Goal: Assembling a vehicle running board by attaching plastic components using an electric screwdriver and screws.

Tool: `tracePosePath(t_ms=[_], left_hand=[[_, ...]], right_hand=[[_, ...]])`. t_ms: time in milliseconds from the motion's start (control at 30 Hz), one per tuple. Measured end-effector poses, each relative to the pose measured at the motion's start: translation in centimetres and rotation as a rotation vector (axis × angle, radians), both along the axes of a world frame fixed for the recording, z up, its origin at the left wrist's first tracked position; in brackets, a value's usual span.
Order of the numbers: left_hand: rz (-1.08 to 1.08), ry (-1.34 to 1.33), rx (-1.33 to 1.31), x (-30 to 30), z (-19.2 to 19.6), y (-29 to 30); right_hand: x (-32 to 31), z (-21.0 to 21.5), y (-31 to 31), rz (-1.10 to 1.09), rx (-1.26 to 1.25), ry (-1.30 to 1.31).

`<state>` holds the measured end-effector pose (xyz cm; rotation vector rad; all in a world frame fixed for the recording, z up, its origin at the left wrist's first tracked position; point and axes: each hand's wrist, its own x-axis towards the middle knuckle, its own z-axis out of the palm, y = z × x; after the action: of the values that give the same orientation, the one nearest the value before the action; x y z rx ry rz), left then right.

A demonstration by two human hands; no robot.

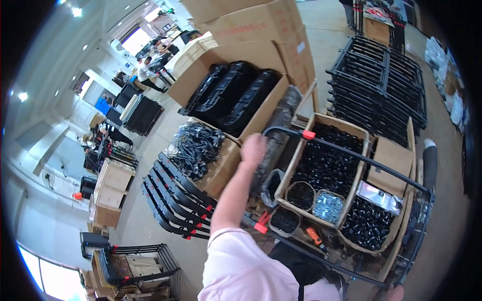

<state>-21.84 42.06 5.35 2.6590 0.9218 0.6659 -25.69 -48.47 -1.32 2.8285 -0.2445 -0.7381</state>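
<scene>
A black tubular frame [374,161] with red fittings lies tilted across the workbench and its parts boxes. My left hand [254,149] is stretched forward near the frame's far left corner, beside the carton of black moulded parts. Its fingers look curled but blurred, and I cannot tell whether they hold anything. At the lower right edge, my right hand [395,292] shows only in part, closed at the frame's near corner. Under the frame stand a large box of small black parts [326,163], a tub of silvery screws [329,206] and a box of black clips [368,224].
Black moulded panels [236,95] fill a big carton ahead. Bundled metal-and-black pieces [196,148] sit left of it, above a row of curved black frames [175,195]. More black frames [379,85] are stacked at the far right. An orange-handled tool [315,236] lies on the bench.
</scene>
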Motion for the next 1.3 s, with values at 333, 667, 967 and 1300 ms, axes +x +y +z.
tracePosePath(t_ms=[333, 667, 967, 1300], left_hand=[[0.641, 0.696, -0.090, -21.0, 7.1, 27.8], [0.591, 0.644, -0.325, -22.0, 5.1, 30.3], [0.378, -0.496, -0.172, -26.5, 10.6, 21.4], [-0.396, -0.761, -1.196, -19.0, 13.4, 7.5]], right_hand=[[0.1, -5.4, 5.3, -0.271, -0.119, -0.255], [-4.4, 5.1, 26.3, 0.125, 0.220, -0.359], [-4.2, 9.8, 37.6, 0.331, 0.351, -0.290], [-3.9, 19.4, 58.5, 0.557, 1.147, -0.215]])
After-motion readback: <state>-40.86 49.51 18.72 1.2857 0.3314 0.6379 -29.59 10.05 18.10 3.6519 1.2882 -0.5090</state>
